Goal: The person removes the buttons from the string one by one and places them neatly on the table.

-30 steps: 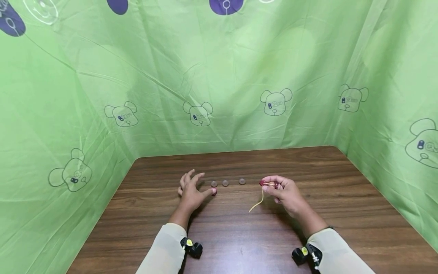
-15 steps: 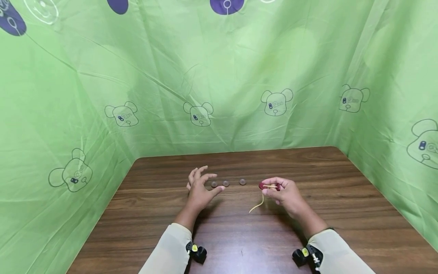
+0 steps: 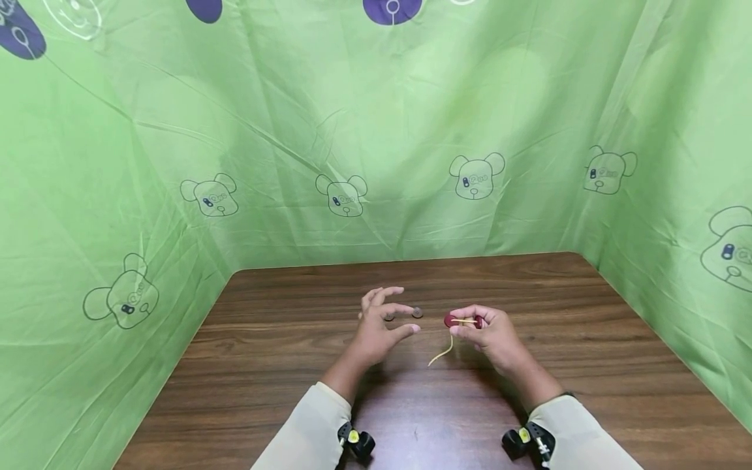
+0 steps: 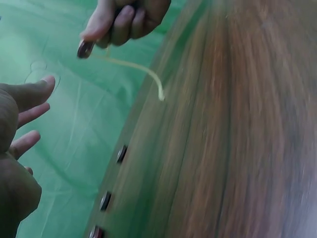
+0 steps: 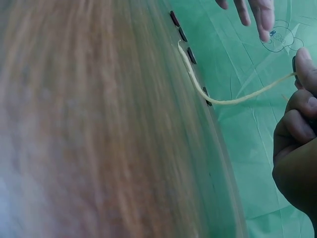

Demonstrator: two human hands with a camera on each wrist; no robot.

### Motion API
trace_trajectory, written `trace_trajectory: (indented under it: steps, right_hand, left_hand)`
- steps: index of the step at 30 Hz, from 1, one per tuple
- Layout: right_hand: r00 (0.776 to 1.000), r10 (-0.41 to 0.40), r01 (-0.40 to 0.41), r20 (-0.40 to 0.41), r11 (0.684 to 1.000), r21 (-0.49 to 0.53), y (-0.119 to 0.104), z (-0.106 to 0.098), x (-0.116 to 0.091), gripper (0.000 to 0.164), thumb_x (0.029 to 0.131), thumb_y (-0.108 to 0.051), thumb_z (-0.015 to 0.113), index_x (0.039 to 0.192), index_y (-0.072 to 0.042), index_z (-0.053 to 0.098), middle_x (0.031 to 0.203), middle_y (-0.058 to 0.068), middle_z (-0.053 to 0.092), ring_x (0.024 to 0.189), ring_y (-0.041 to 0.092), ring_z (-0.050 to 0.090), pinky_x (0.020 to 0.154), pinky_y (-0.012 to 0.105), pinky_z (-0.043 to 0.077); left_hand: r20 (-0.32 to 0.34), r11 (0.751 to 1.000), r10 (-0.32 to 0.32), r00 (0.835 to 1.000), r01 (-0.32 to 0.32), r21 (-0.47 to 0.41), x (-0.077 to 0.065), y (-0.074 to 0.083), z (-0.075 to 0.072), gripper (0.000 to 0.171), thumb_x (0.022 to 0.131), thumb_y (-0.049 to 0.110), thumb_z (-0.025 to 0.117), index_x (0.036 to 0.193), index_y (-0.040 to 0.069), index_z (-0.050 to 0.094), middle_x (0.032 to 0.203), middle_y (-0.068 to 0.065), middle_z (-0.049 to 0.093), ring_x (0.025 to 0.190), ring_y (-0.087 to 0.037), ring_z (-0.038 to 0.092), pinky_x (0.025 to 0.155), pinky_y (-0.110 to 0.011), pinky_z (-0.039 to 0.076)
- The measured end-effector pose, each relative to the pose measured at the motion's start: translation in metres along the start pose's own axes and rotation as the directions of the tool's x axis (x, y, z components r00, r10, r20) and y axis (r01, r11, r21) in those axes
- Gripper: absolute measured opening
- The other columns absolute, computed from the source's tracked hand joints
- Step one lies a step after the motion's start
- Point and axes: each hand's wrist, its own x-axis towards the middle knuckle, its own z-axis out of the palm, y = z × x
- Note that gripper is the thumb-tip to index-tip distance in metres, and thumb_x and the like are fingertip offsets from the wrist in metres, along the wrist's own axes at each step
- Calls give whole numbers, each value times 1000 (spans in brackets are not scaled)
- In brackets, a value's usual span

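My right hand [image 3: 490, 333] pinches a flat red disc [image 3: 449, 320] between thumb and forefinger. A thin yellow cord [image 3: 440, 356] hangs from the disc, its loose end curving leftward. Another stretch of cord runs across the fingers to a second red piece [image 3: 478, 322] at the palm. To the left, my left hand [image 3: 376, 329] hovers over the table with thumb and forefinger apart and nothing between them. Just beyond its fingertips lies a dark brown disc [image 3: 417, 313]. A second brown disc [image 3: 389, 318] shows partly behind the forefinger.
Several small discs, one of them this disc [image 5: 191, 55], lie in a row in the right wrist view. The wood-grain table [image 3: 282, 391] has rounded far corners. A green printed cloth [image 3: 399, 222] encloses it at the back and sides.
My left hand has moved right along the row, covering the leftmost brown disc. A red disc by its thumb has gone from sight in the head view. The right hand stays nearly still.
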Motion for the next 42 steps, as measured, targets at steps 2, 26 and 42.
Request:
trace_trajectory:
  steps: [2,26,42]
  right_hand:
    - [1000,3,-3,-1,1000,-2,0,0,0,43,90,-1,86,127,14,69,72,-14,65,55,2,43,50,19,38]
    - [995,-78,74,54,994,81,2,5,-3,32,91,5,81,118,17,68,85,-12,80,55,1,46,50,18,39]
    - [983,-139,126,119,986,108,3,7,-2,20,89,6,83,107,9,73,83,-10,78,53,0,43,49,18,35]
  left_hand:
    - [14,1000,-9,1000,9,11,1,3,6,24,87,19,93,109,13,85,157,-5,59,158,-40,26,117,-78,21]
    - [126,994,-19,992,32,-102,6,6,35,32,94,23,88,121,8,83,158,-4,60,159,-37,31,128,-68,24]
    - [99,991,24,995,-11,-133,1,3,40,27,96,21,86,121,12,84,158,-6,61,156,-33,33,126,-61,24]
